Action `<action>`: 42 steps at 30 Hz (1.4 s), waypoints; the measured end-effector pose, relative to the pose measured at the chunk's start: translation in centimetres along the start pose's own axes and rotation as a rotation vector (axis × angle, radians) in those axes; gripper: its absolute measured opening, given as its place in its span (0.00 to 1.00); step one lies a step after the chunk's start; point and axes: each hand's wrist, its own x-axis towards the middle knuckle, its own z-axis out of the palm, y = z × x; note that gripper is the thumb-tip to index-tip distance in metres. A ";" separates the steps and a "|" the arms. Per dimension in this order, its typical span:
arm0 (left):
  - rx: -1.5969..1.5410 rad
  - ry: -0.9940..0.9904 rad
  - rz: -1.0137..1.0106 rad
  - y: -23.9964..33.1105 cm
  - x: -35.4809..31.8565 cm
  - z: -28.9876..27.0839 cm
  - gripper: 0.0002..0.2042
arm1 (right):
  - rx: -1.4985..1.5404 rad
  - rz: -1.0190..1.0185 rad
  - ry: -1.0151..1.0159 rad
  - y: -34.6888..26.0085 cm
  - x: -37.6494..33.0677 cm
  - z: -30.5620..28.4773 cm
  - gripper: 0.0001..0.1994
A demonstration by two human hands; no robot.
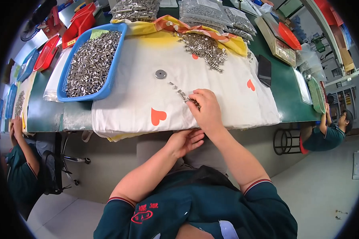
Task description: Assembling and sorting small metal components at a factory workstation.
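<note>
My right hand (206, 109) rests on the white cloth (127, 87) near its front edge, its fingers curled round several small metal sleeves (194, 102). A short trail of the same shiny sleeves (181, 94) runs from those fingertips toward a grey round disc with a centre hole (160, 74). Just below the table edge, my left hand (185, 142) is held palm up under the right one, fingers apart and slightly cupped, with nothing visible in it. A larger loose pile of sleeves (205, 49) lies at the back of the cloth.
A blue basket (119, 47) full of metal sleeves stands at the left. Bagged parts (203, 14) line the back behind a yellow patterned cloth (147, 27). To the right are a black phone (264, 71) and a scale (281, 47). Co-workers sit at both sides.
</note>
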 end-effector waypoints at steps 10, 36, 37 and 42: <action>-0.143 -0.228 -0.064 -0.3 1.0 1.8 0.17 | 0.033 0.033 -0.020 -0.7 -2.7 -1.1 0.07; -0.108 -0.048 -0.126 -0.4 0.7 0.3 0.15 | -0.033 -0.356 -0.221 -0.3 5.0 3.1 0.11; -0.112 -0.055 -0.131 -0.3 0.7 0.4 0.15 | -0.042 -0.327 -0.223 0.0 4.4 2.9 0.11; -0.160 -0.028 -0.103 0.2 0.3 1.0 0.15 | 0.004 -0.226 -0.198 -1.2 0.8 0.8 0.10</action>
